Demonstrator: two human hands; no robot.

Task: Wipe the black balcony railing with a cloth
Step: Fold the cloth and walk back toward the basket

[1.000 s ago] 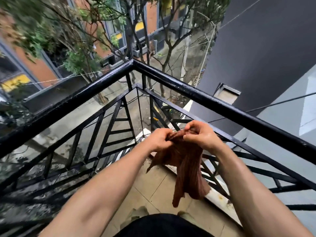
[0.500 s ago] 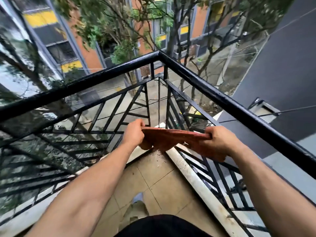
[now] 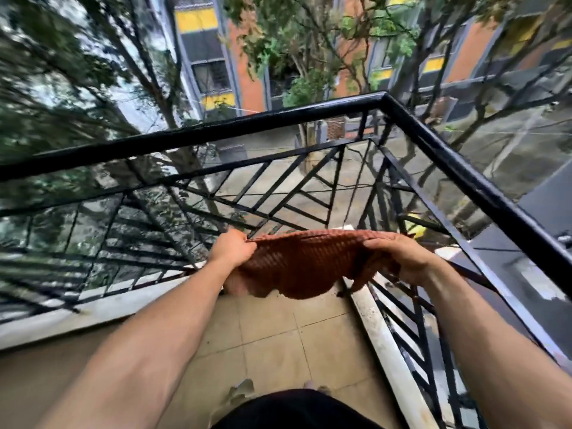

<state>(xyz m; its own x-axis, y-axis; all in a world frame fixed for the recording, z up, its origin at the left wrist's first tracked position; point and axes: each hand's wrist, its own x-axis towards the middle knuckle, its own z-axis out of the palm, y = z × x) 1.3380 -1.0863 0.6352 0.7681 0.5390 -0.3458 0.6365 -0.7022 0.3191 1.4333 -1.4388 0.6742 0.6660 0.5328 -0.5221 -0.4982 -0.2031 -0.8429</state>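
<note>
Balcony corner, seen from above. Both hands are out in front, forearms bare.

Left hand (image 3: 233, 250): fingers curled tight, pinching the left edge of the cloth (image 3: 306, 264). Right hand (image 3: 399, 258): fingers folded over the cloth's right top edge, gripping it; the thumb is hidden underneath.

The cloth is rust-brown and ribbed. It is stretched flat between the two hands, with its near edge sagging loose. It hangs in the air over the tiled floor (image 3: 272, 335), inside the corner, below the top rail of the black railing (image 3: 247, 126) and apart from it. I cannot tell whether the far edge touches the lower diagonal bars.

The top rail looks glossy, and its two runs meet at a corner at upper right. A white kerb (image 3: 382, 332) runs along the foot of the bars. Beyond the railing are trees (image 3: 93, 88), a street and an orange-and-yellow building (image 3: 247, 57). Dark clothing (image 3: 294, 410) shows at the bottom edge.
</note>
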